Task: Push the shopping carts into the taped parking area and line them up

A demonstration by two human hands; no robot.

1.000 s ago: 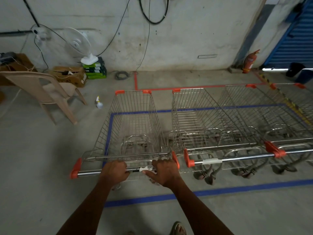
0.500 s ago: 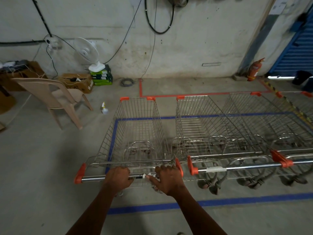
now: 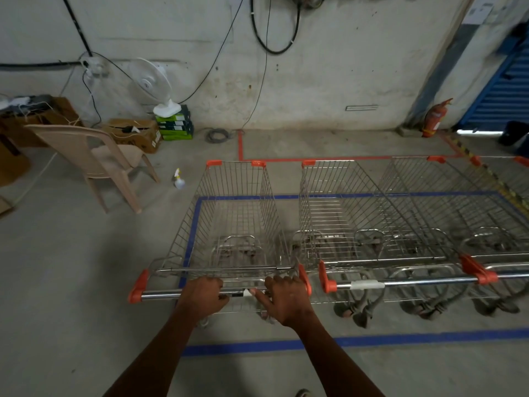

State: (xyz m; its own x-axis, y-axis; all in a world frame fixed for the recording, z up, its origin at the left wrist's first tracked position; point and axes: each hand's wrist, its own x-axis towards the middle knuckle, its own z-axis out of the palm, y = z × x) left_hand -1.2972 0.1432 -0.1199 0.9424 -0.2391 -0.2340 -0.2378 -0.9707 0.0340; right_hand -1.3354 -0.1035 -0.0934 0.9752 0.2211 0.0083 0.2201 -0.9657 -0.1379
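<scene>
A wire shopping cart with orange corner caps stands in front of me, inside the blue tape rectangle at its left end. My left hand is closed around its chrome handle bar. My right hand rests on the same bar near the right orange cap, thumb stretched left and fingers over the bar. A second cart stands close beside it on the right, and more carts continue the row to the right edge.
A beige plastic chair stands to the left, with a spray bottle on the floor between it and the cart. Cardboard boxes, a white fan and green boxes line the wall. A red fire extinguisher leans at the back right. Red tape marks the floor behind.
The view has tilted up a little, so the carts sit lower in frame. Both hands keep their place on the handle; the cart's position by the neighbouring cart looks unchanged.
</scene>
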